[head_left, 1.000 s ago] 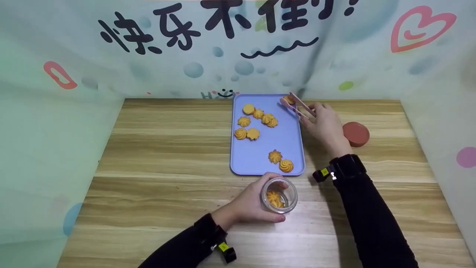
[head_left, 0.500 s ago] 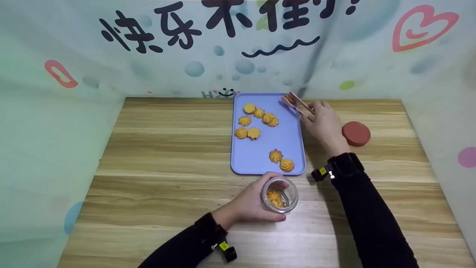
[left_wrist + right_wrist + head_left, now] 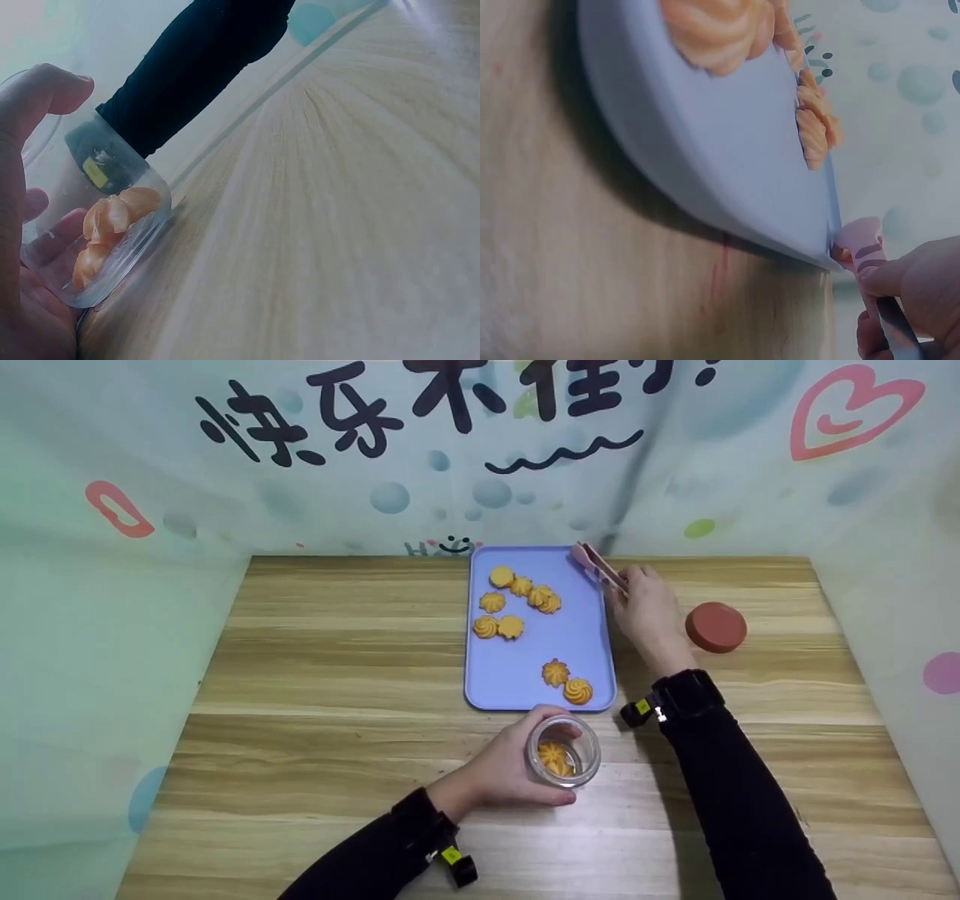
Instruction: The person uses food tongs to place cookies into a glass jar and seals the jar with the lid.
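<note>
Left hand [image 3: 501, 771] wrapped around clear jar [image 3: 564, 751] holding cookies, upright on bench [image 3: 337, 660] just near of lilac tray [image 3: 570, 637]. Right hand [image 3: 651, 611] pinching pink tongs [image 3: 598, 565] at far right tray corner, tips pressed together; anything between them not discernible. Eight loose cookies [image 3: 510, 627] on tray. Red lid [image 3: 716, 627] on bench, right of right hand.

Worktop [image 3: 337, 660]: light wood planks, grain running left to right. Purple tray [image 3: 525, 682] flat on it, right of centre, short edge touching back edge. Clear jar [image 3: 564, 751] standing just in front of tray's near edge. Red lid [image 3: 715, 627] flat near right edge, well apart from tray.
</note>
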Tool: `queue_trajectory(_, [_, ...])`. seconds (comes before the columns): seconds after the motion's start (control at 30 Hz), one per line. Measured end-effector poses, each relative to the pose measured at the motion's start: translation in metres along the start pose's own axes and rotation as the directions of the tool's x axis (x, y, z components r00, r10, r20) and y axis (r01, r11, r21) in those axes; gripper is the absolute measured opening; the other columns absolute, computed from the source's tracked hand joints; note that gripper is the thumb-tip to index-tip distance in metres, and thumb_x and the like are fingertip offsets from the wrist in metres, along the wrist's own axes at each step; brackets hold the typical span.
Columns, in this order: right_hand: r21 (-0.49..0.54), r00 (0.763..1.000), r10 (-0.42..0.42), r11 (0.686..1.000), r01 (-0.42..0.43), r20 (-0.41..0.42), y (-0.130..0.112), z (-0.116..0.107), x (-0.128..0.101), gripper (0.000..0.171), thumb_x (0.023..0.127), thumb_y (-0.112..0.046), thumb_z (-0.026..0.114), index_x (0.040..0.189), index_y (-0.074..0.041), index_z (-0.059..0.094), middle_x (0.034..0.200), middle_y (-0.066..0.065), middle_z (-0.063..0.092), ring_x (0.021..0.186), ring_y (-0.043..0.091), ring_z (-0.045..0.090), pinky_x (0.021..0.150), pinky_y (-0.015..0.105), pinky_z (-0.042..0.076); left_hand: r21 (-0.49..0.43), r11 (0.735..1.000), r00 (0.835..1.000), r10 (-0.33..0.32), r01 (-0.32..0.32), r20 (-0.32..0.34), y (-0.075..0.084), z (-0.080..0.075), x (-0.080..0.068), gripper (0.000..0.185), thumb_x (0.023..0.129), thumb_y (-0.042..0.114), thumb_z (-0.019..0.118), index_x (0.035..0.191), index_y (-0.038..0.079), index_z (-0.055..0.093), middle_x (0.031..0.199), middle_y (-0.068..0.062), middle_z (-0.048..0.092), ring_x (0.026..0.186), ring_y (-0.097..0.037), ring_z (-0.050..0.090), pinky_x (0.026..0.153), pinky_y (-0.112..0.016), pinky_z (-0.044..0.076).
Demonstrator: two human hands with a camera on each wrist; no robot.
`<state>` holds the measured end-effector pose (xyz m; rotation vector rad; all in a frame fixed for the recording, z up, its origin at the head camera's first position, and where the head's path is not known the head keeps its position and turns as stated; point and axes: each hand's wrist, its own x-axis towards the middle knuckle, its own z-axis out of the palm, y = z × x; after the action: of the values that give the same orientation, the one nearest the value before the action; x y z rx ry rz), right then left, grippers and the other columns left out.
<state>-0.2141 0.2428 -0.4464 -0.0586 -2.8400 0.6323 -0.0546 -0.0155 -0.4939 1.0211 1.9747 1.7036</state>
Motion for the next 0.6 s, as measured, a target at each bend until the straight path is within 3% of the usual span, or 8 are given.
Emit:
queue_trajectory(0.13, [0.030, 1.000, -0.006, 1.000, 0.006, -0.011, 0.002, -0.003, -0.002, 0.029, 0.091, -0.027, 0.060, 0.110, -0.005, 0.062, 0.098, 0.012, 0.059, 0.084, 0.033, 0.058, 0.073, 0.048, 0.048, 0.008, 1.000, 1.000, -0.004, 0.004, 0.001, 0.001, 0.000, 0.000, 0.088, 0.061, 0.041, 0.088, 0.132, 0.031, 0.037, 0.125, 0.003, 0.058, 0.119, -0.019, 0.055, 0.109, -0.032, 0.040])
queue_trajectory(0.3, [0.118, 0.992, 0.049, 0.991, -0.062, 0.113, 0.009, -0.020, -0.006, 0.032, 0.091, -0.032, 0.058, 0.112, -0.009, 0.063, 0.099, 0.010, 0.063, 0.086, 0.028, 0.057, 0.072, 0.040, 0.046, 0.012, 1.000, 1.000, -0.009, 0.009, 0.007, 0.000, 0.000, 0.000, 0.089, 0.061, 0.042, 0.087, 0.133, 0.032, 0.036, 0.126, 0.003, 0.058, 0.120, -0.018, 0.055, 0.110, -0.032, 0.039])
queue_trajectory(0.4, [0.157, 0.990, 0.033, 0.986, -0.055, 0.138, 0.014, -0.034, -0.009, 0.033, 0.091, -0.034, 0.060, 0.113, -0.009, 0.064, 0.104, 0.012, 0.067, 0.083, 0.026, 0.057, 0.070, 0.036, 0.045, 0.017, 1.000, 1.000, -0.014, 0.014, 0.006, 0.000, 0.000, 0.000, 0.089, 0.061, 0.042, 0.087, 0.133, 0.032, 0.036, 0.126, 0.006, 0.058, 0.120, -0.017, 0.054, 0.110, -0.032, 0.040])
queue_trajectory(0.53, [0.230, 0.987, 0.006, 0.972, -0.043, 0.162, 0.015, -0.057, -0.017, 0.039, 0.090, -0.042, 0.061, 0.115, -0.013, 0.065, 0.102, 0.010, 0.068, 0.061, 0.017, 0.058, 0.052, 0.029, 0.046, 0.018, 1.000, 1.000, -0.017, 0.017, 0.003, 0.000, 0.000, 0.000, 0.090, 0.060, 0.042, 0.088, 0.133, 0.032, 0.036, 0.126, 0.009, 0.057, 0.120, -0.015, 0.054, 0.110, -0.031, 0.040])
queue_trajectory(0.6, [0.306, 0.980, 0.002, 0.950, -0.065, 0.201, 0.013, -0.069, -0.025, 0.041, 0.089, -0.046, 0.061, 0.116, -0.016, 0.065, 0.099, 0.007, 0.066, 0.050, 0.011, 0.055, 0.042, 0.026, 0.044, 0.016, 1.000, 1.000, -0.015, 0.015, 0.002, 0.000, 0.000, 0.000, 0.090, 0.060, 0.042, 0.088, 0.133, 0.032, 0.036, 0.126, 0.011, 0.057, 0.120, -0.014, 0.054, 0.110, -0.031, 0.040])
